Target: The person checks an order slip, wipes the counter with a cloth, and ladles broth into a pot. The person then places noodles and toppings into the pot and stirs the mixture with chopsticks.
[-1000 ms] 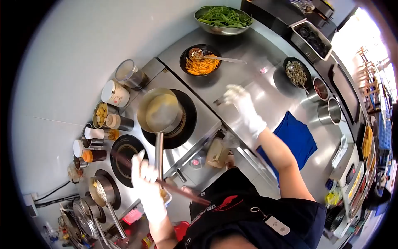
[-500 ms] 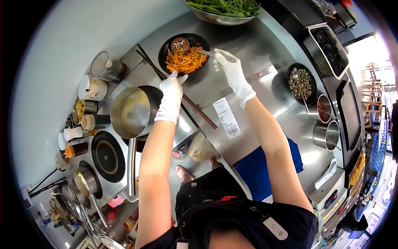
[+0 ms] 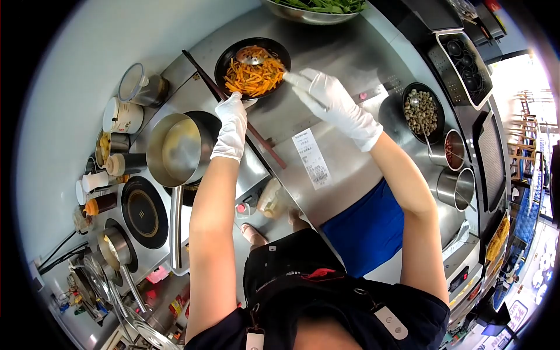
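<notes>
A black bowl [image 3: 286, 53] of orange strips [image 3: 256, 79], which look like cut carrot, sits on the steel counter. My gloved left hand [image 3: 232, 119] grips its near rim, closed on the edge. Among the strips lies the round head of a slotted spoon [image 3: 251, 55]. My gloved right hand [image 3: 338, 104] is at the bowl's right side, its fingers closed round the spoon's handle, which they mostly cover. Long dark chopsticks [image 3: 265, 146] pass beneath my left wrist. To the right of them is a printed paper slip [image 3: 311, 158].
On the left stand a steel saucepan [image 3: 175, 149], a black hob plate [image 3: 144, 212] and several sauce bottles [image 3: 100, 203]. A steel bowl of greens [image 3: 315, 16] is at the back. A dark bowl of small chopped pieces [image 3: 421, 112] and steel pots [image 3: 456, 189] line the right. A blue cloth [image 3: 364, 230] lies near me.
The spoon's head has turned and moved among the strips. My right hand has rotated, with its fingers now closer to the bowl. The view has shifted slightly.
</notes>
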`<state>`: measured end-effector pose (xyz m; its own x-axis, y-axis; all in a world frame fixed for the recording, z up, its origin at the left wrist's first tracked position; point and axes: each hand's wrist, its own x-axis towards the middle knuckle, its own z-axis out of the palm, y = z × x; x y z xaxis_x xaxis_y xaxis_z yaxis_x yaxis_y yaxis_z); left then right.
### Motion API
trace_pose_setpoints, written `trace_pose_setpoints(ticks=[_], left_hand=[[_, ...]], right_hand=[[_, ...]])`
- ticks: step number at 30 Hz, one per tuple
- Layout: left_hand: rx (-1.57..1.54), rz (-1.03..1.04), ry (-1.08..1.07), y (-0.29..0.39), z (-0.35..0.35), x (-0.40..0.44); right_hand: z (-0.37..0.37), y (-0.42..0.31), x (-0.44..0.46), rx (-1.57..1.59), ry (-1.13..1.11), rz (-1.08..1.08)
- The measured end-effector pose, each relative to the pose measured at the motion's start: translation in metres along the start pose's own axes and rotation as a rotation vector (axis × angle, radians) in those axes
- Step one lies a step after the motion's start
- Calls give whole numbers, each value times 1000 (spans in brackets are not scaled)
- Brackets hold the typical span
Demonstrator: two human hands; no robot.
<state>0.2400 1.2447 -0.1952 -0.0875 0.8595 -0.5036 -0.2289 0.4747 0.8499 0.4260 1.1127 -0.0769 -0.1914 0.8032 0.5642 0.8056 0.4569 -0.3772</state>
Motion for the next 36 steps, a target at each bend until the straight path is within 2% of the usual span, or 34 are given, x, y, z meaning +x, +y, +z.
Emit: trace_pose_setpoints(ticks=[1, 4, 5, 9, 12, 16, 19, 22, 26, 28, 30, 34, 36], left_hand=[[-2, 16, 8, 1, -1, -3], [160, 82, 24, -5, -14, 0], [53, 86, 35, 3, -12, -18], [110, 52, 7, 16, -26, -36], [95, 77, -48, 29, -41, -58], [66, 64, -13, 54, -54, -97], [143, 63, -94, 59, -84, -94], [186, 48, -88, 85, -101, -126], [241, 47, -123, 110, -134, -156], [247, 35, -128, 117, -149, -170], [230, 68, -77, 115, -167, -177], [241, 40, -179, 127, -211, -196], [233, 12, -122, 130, -228, -201]], right_hand=[[-3, -9, -2, -22, -3, -66], [-2, -30, -13, -188, -219, -129], [0, -36, -16, -237, -276, -158], [-9, -53, -21, -355, -351, -184], [-16, -60, -19, -383, -327, -241], [-37, -79, -15, -370, -278, -276], [-60, -99, -11, -310, -214, -276], [-68, -112, -6, -296, -145, -332], [-72, -135, -12, -359, -344, -415], [-74, -149, -23, -291, -410, -427], [-87, -171, -18, -188, -351, -444], [-96, -197, 1, -187, -323, -474], [-93, -208, 10, -185, -315, -513]])
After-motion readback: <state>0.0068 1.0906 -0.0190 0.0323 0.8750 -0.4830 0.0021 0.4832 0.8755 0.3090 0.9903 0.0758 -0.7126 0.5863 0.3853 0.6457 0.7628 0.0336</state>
